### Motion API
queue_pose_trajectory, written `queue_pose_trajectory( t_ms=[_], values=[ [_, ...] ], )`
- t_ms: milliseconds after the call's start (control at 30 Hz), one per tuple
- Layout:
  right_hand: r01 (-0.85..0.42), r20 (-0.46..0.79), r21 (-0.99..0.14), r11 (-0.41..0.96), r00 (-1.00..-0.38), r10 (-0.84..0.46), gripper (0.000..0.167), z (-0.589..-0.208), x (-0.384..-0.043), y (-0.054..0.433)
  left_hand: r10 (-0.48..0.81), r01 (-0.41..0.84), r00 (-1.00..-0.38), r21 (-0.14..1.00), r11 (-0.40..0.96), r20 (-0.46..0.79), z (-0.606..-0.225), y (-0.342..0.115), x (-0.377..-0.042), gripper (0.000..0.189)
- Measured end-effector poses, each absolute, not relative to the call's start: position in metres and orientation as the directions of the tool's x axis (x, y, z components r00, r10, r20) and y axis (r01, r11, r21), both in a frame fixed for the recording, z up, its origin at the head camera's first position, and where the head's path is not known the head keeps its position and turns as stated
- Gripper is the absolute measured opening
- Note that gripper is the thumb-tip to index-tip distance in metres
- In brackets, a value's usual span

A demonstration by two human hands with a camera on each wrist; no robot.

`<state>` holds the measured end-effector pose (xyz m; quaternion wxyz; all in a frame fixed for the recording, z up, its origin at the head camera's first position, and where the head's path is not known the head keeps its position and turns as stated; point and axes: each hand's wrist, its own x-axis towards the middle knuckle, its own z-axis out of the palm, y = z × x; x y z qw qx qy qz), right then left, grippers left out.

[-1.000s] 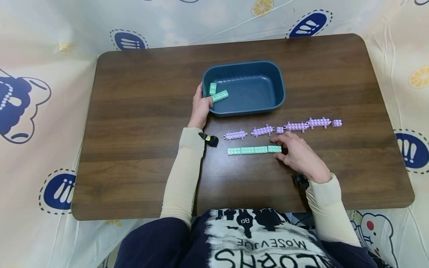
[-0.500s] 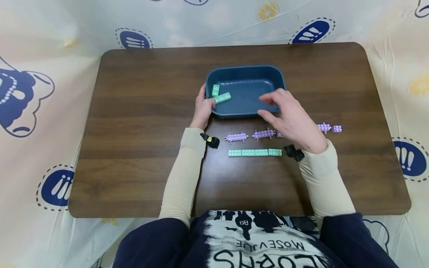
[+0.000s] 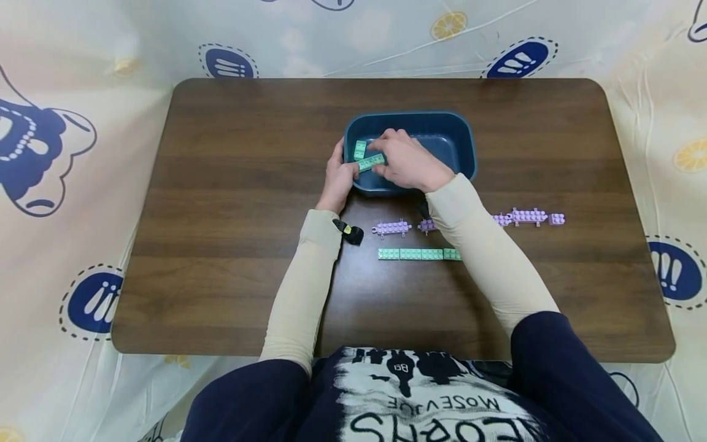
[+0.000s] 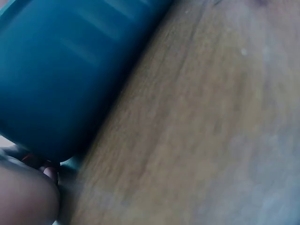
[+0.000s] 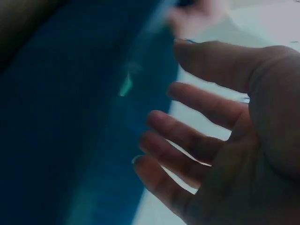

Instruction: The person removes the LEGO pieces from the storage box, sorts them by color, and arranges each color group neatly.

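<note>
A dark blue plastic bin stands at the table's middle. My left hand grips its left rim, thumb over the edge; in the left wrist view the bin's outer wall fills the upper left. Inside lie a short green toy brick and a longer green brick, near my left thumb. My right hand reaches into the bin, fingertips right at these bricks. The right wrist view shows its fingers spread and loosely bent, with nothing between them, and a blurred green brick beyond.
A straight row of green bricks lies in front of the bin, its right end behind my right sleeve. Between row and bin runs a line of purple pieces with side pegs, partly hidden by that arm. A small purple brick ends the line.
My right hand has left the right end of the green row and moved up and left into the bin. The left hand keeps its grip on the rim.
</note>
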<state>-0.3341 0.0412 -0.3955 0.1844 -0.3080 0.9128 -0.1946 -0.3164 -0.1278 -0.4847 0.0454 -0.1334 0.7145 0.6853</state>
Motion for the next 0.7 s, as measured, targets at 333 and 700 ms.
queue_pose_trajectory(
  t_ms=[333, 700],
  values=[
    [-0.447, -0.283, -0.421, 0.79, -0.762, -0.582, 0.048, -0.427, -0.347, 0.04, -0.126, -0.262, -0.959, 0.964, 0.048, -0.255, -0.483, -0.126, -0.317, 0.091],
    [-0.363, -0.261, -0.447, 0.818, -0.822, -0.507, 0.035, -0.436, -0.35, 0.043, -0.14, -0.26, -0.958, 0.963, 0.069, -0.249, -0.483, -0.128, -0.316, 0.091]
  ],
)
